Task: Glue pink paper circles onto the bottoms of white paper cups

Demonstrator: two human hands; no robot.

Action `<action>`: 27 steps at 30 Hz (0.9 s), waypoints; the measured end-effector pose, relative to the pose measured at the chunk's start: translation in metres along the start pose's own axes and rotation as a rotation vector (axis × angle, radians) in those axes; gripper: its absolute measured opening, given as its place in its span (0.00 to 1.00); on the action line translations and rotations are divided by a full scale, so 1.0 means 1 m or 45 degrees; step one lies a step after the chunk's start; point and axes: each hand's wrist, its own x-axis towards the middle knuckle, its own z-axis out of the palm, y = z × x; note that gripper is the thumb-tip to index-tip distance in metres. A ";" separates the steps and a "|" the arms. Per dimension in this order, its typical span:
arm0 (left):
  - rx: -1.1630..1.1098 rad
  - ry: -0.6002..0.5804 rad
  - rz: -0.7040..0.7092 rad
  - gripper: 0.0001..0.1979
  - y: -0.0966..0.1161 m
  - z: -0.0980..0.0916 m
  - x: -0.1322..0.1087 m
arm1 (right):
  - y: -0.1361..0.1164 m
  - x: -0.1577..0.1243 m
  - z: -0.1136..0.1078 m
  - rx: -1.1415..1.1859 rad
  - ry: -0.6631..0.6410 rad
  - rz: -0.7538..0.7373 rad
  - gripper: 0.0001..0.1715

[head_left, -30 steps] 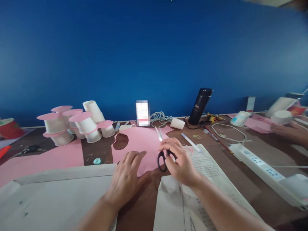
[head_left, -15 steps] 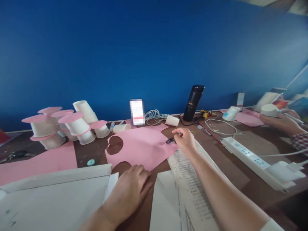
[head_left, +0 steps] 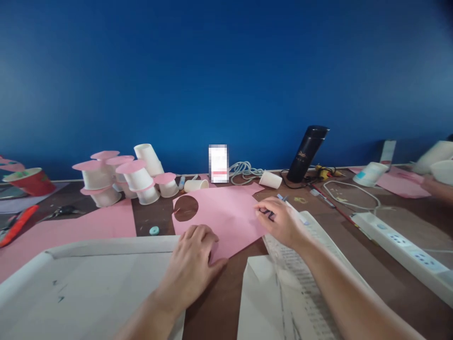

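My left hand (head_left: pixel 196 257) rests with curled fingers on the near edge of a pink paper sheet (head_left: pixel 226 212), which has a round hole cut near its left side. At the sheet's right edge, my right hand (head_left: pixel 281 222) pinches a small dark thing that looks like the black scissors (head_left: pixel 267 214), mostly hidden by the fingers. The end of a white and blue pen (head_left: pixel 282 197) shows just behind this hand. Printed papers (head_left: pixel 311 250) lie beneath my right forearm.
White cups with pink discs (head_left: pixel 122 179) stand at the back left, beside a red cup (head_left: pixel 30 181). A black flask (head_left: pixel 307 153), cables (head_left: pixel 244 171) and a power strip (head_left: pixel 403 248) fill the right. Another person's hand (head_left: pixel 437 186) holds a cup at the far right. A white board (head_left: pixel 88 283) lies in front.
My right hand carried the scissors from the sheet's near edge to its right edge and lowered them there. My left hand slid back off the sheet, then returned to its near edge.
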 end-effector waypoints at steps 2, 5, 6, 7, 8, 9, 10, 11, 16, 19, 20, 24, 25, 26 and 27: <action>0.034 -0.049 0.020 0.10 0.002 0.001 -0.001 | -0.002 0.000 -0.003 0.013 -0.015 0.006 0.11; 0.104 -0.094 0.086 0.03 0.005 0.002 -0.002 | 0.002 0.002 -0.008 -0.033 0.036 0.097 0.11; 0.128 -0.106 0.110 0.04 0.006 0.002 -0.001 | 0.005 0.003 -0.009 -0.089 0.042 0.172 0.11; 0.152 -0.119 0.130 0.08 0.007 0.003 0.000 | 0.008 0.004 -0.009 -0.164 0.027 0.271 0.12; 0.173 -0.135 0.145 0.10 0.008 0.003 0.000 | 0.012 0.005 -0.010 -0.242 -0.005 0.377 0.12; 0.192 -0.152 0.154 0.12 0.009 0.003 0.001 | 0.016 0.006 -0.010 -0.313 -0.047 0.476 0.12; 0.209 -0.168 0.158 0.13 0.010 0.002 0.001 | 0.020 0.006 -0.010 -0.364 -0.085 0.548 0.12; 0.225 -0.180 0.159 0.13 0.011 0.002 0.002 | 0.024 0.006 -0.010 -0.397 -0.114 0.593 0.13; 0.240 -0.205 0.168 0.13 0.015 0.001 0.002 | 0.027 0.001 -0.008 -0.428 -0.186 0.577 0.20; 0.184 -0.222 0.141 0.13 0.013 0.002 0.002 | 0.024 -0.002 -0.009 -0.472 -0.243 0.512 0.22; 0.152 -0.229 0.118 0.13 0.012 0.002 0.002 | 0.023 -0.002 -0.009 -0.497 -0.249 0.502 0.22; 0.040 -0.242 0.032 0.12 0.011 0.002 0.000 | 0.030 -0.001 -0.016 -0.589 -0.201 0.576 0.19; 0.039 -0.237 0.020 0.13 0.012 0.002 -0.001 | 0.034 0.000 -0.018 -0.610 -0.178 0.610 0.18; 0.049 -0.229 0.010 0.13 0.013 0.003 -0.001 | 0.036 0.001 -0.020 -0.627 -0.153 0.642 0.19; 0.068 -0.225 0.001 0.14 0.014 0.003 -0.002 | 0.038 0.002 -0.021 -0.640 -0.127 0.665 0.19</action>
